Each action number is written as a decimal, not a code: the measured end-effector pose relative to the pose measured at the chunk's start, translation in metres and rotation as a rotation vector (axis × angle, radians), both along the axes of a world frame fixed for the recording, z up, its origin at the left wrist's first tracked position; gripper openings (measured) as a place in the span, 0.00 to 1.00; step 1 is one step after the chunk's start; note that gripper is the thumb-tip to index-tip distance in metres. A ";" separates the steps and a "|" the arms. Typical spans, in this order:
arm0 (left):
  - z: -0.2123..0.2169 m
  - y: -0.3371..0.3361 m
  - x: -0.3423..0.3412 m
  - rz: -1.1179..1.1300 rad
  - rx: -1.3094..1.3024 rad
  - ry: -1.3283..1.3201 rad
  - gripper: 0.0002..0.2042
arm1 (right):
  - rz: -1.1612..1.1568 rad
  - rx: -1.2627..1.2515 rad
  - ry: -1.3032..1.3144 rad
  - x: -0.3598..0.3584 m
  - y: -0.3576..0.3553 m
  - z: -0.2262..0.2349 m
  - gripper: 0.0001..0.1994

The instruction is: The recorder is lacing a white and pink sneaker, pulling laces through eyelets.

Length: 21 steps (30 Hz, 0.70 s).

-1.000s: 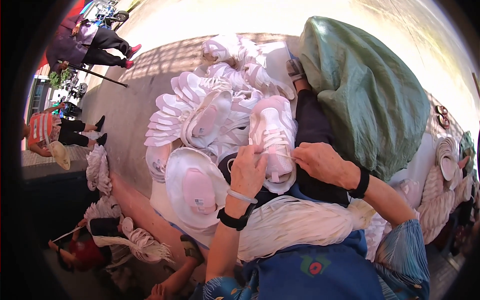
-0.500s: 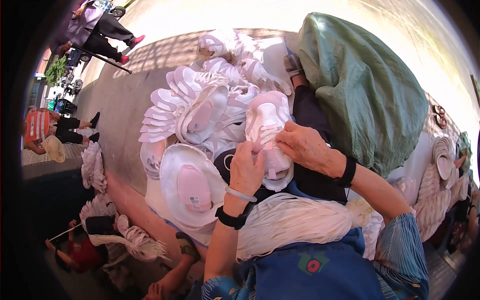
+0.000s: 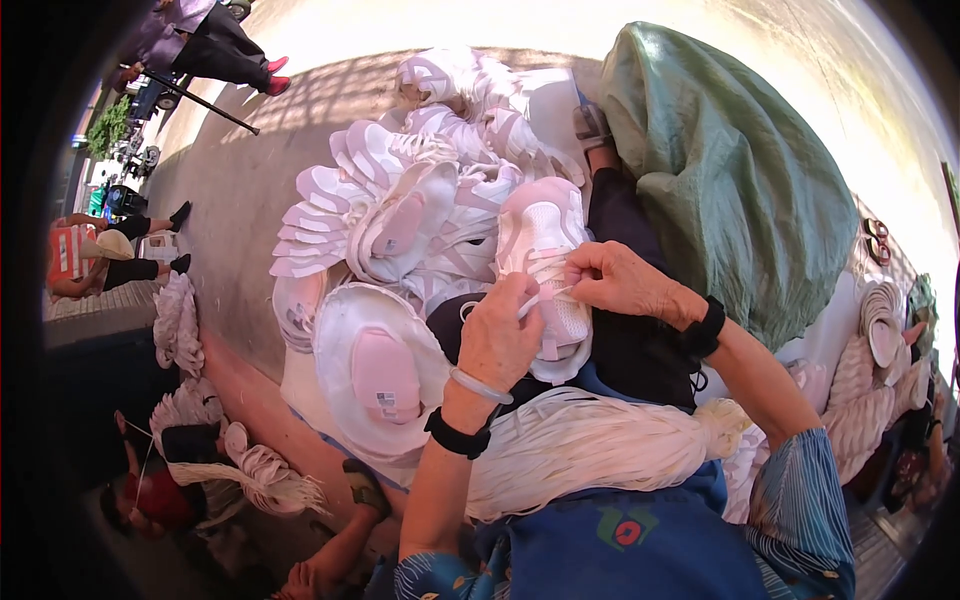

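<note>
Crowding the shoe (image 3: 541, 222): piled uppers (image 3: 412, 198)

Base: pale, flat sheet or board (image 3: 550, 95), blue along part of its edge, mostly covered; make unclear. Directly on it: one heap of white-and-pink shoe uppers (image 3: 440, 185), a fanned stack at its left side; nearest, one wide-mouthed upper (image 3: 385, 375), opening upward, pink insole showing. One laced shoe (image 3: 545, 225) at the heap's right; its exact support is hidden. Beyond the base: grey floor (image 3: 235, 230), bearing a pair of sandals (image 3: 877, 242) far right.
</note>
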State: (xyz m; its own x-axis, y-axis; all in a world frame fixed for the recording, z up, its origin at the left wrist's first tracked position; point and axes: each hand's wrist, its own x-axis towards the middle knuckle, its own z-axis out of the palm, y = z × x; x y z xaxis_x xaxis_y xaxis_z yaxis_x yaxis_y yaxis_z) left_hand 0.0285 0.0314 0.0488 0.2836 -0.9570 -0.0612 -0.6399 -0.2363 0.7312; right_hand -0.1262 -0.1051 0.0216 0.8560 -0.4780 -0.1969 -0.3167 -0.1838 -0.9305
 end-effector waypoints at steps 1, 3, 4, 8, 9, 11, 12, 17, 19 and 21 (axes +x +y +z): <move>-0.002 0.000 0.000 -0.039 0.004 0.002 0.12 | 0.023 0.138 0.049 -0.001 -0.002 0.001 0.06; -0.003 -0.001 0.000 -0.037 -0.014 0.006 0.11 | 0.022 0.085 0.046 0.000 0.000 0.002 0.06; -0.003 -0.002 0.000 -0.034 -0.034 0.007 0.11 | 0.022 0.029 0.041 0.000 0.001 0.002 0.05; -0.004 -0.002 0.001 -0.050 -0.033 -0.074 0.10 | -0.056 0.084 -0.049 -0.003 0.007 0.001 0.05; -0.004 -0.002 0.002 -0.058 -0.066 -0.098 0.09 | -0.035 0.015 -0.092 -0.005 0.007 0.000 0.07; -0.003 -0.001 0.001 -0.066 -0.098 -0.122 0.08 | -0.015 -0.053 -0.135 -0.007 0.008 -0.002 0.08; -0.002 -0.001 0.000 -0.063 -0.085 -0.135 0.08 | -0.006 -0.083 -0.129 -0.008 0.008 -0.002 0.09; -0.003 -0.002 -0.002 -0.066 -0.116 -0.171 0.07 | -0.012 -0.218 -0.195 -0.009 0.010 -0.012 0.08; -0.004 -0.001 -0.003 -0.054 -0.118 -0.177 0.06 | -0.015 -0.242 -0.216 -0.008 0.010 -0.016 0.07; -0.005 -0.001 -0.004 -0.043 -0.120 -0.172 0.06 | -0.024 -0.125 -0.165 -0.006 0.010 -0.013 0.07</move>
